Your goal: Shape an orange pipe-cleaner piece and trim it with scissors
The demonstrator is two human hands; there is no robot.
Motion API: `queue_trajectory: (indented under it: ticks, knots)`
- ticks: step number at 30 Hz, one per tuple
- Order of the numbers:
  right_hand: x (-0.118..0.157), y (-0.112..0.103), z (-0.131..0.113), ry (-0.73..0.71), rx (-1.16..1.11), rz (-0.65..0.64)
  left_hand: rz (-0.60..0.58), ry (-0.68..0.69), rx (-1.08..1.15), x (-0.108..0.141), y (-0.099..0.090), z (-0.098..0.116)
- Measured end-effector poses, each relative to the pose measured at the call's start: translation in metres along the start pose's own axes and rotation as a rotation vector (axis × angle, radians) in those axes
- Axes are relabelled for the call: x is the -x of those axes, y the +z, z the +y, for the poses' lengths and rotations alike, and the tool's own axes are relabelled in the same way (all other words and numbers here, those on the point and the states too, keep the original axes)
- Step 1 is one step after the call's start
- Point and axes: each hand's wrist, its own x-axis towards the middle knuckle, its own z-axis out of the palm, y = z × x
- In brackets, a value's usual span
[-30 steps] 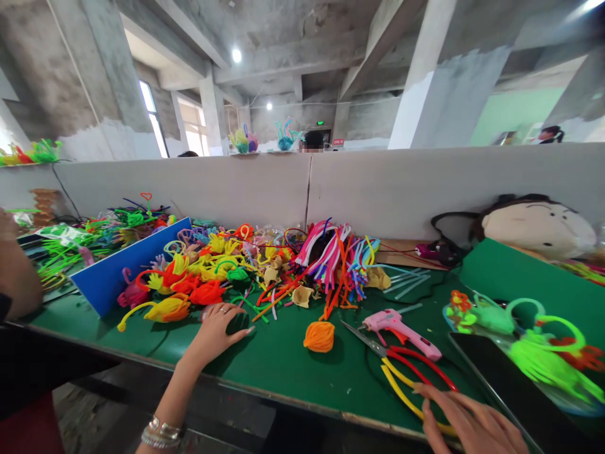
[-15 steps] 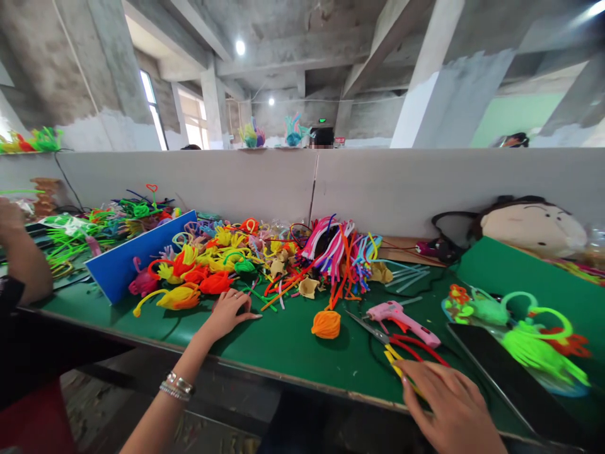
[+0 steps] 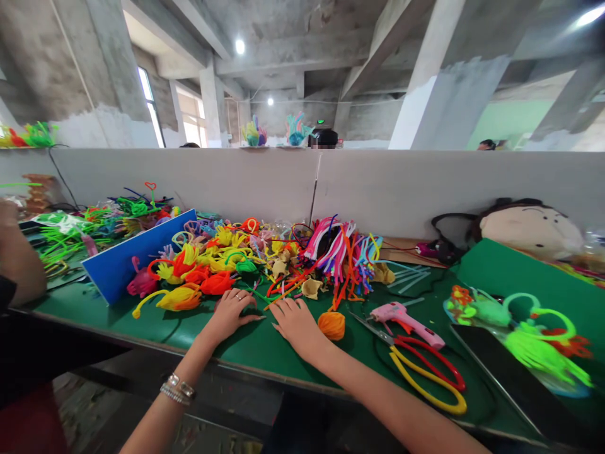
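Observation:
My left hand [image 3: 232, 313] rests on the green table, fingers stretched forward and thumb apart, with a ring on one finger. It lies just in front of a red yarn-like bundle [image 3: 217, 284]. Close to its right, my right hand [image 3: 297, 325] reaches over loose pipe cleaners, fingers extended; an orange pipe cleaner [image 3: 287, 290] passes by its fingertips. Nothing held shows in either hand. An orange pipe-cleaner ball [image 3: 331, 325] sits right of my right hand. Scissors [image 3: 428, 372] with red and yellow handles lie by a pink glue gun [image 3: 410, 320].
A pile of coloured pipe cleaners [image 3: 338, 249] fills the back middle. A blue board [image 3: 142, 255] stands at left, near another person's arm [image 3: 21, 265]. On the right are a dark phone-like slab [image 3: 508, 372], green pipe-cleaner figures [image 3: 539, 343] and a green board [image 3: 515, 277].
My right hand has left the scissors' handles and moved left across the table to beside my left hand. The scissors now lie uncovered. My left hand has barely moved.

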Motion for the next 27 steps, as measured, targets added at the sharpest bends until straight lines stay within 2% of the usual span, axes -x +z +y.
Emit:
queue_trajectory:
  ticks: [3, 9, 17, 27]
  knots:
    - [-0.009, 0.009, -0.001, 0.014, -0.003, -0.01, -0.009, -0.006, 0.029, 0.0, 0.0, -0.001]
    - [-0.004, 0.02, -0.001, 0.006, -0.008, -0.005, -0.014, -0.008, 0.051, 0.0, 0.0, 0.0]
    - [0.003, 0.002, 0.003, 0.017, -0.228, -0.081, 0.024, 0.04, -0.041, 0.002, 0.003, -0.002]
    - [0.023, -0.012, -0.002, -0.023, -0.175, -0.013, 0.018, 0.18, -0.234, 0.002, 0.002, 0.0]
